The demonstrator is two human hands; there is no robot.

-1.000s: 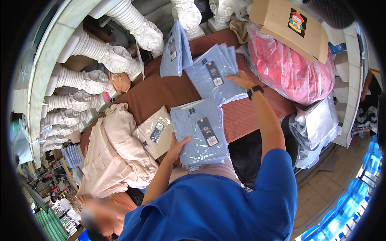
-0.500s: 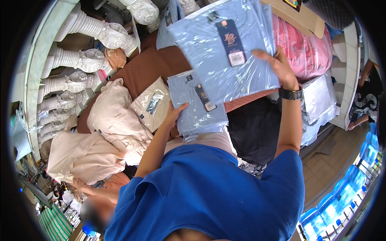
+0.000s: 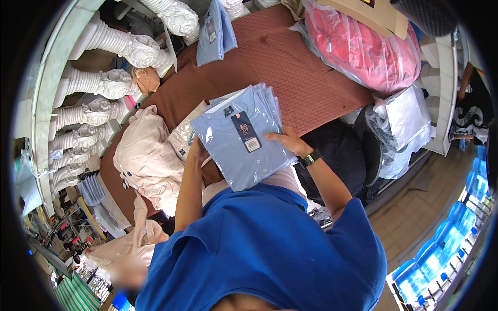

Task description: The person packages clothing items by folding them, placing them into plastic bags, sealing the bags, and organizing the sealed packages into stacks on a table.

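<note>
Close in front of me, both hands grip a stack of light blue shirts (image 3: 222, 147) packed in clear plastic. The top shirt carries a dark hang tag (image 3: 244, 127). My left hand (image 3: 197, 151) is closed round the stack's left edge, its fingers partly hidden under it. At the right edge my right hand (image 3: 289, 141), with a dark watch on its wrist, pinches the stack with the thumb on top. Just beyond my left hand, a packed beige shirt (image 3: 181, 139) lies partly covered. Loose beige garments (image 3: 148, 147) are heaped to its left.
A brown textured cover (image 3: 290, 67) spreads over the surface ahead. Another packed blue shirt (image 3: 217, 36) lies at its far edge. Pinkish-red goods in plastic (image 3: 363, 49) and a cardboard box (image 3: 371, 15) stand far right. White balusters (image 3: 111, 83) line the left. A person handles a beige garment (image 3: 140, 236) lower left.
My right hand has brought its blue shirts down and left, over the smaller stack in my left hand. The other person's beige garment has moved lower, away from the heap.
</note>
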